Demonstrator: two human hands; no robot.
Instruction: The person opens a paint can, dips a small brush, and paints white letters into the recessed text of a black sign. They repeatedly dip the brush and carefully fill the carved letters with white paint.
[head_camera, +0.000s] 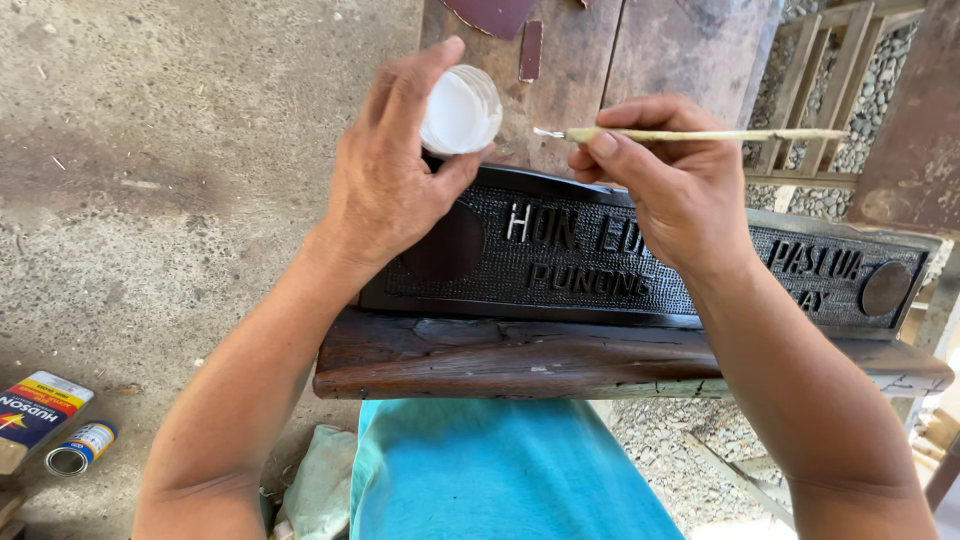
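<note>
The left hand (385, 185) has its fingers wrapped round a small round white plastic cup of white paint (460, 110), holding it just above the top edge of the long dark carved wooden sign with raised letters (600, 265). The right hand (675, 190) pinches a thin pale-handled paintbrush (700, 134) between thumb and forefinger close to the bristle end, its white-tipped bristles pointing at the cup and just short of its rim, also above the sign's top edge. The cup looks light and thin-walled, likely to spill if tilted, so a grip round its side suits it; the brush looks light and stiff, best held near the tip for control. The sign rests on a rough brown wooden plank (560, 365). Well to the left of the sign, a small tin can (80, 447) lies on the concrete floor (150, 200).
</note>
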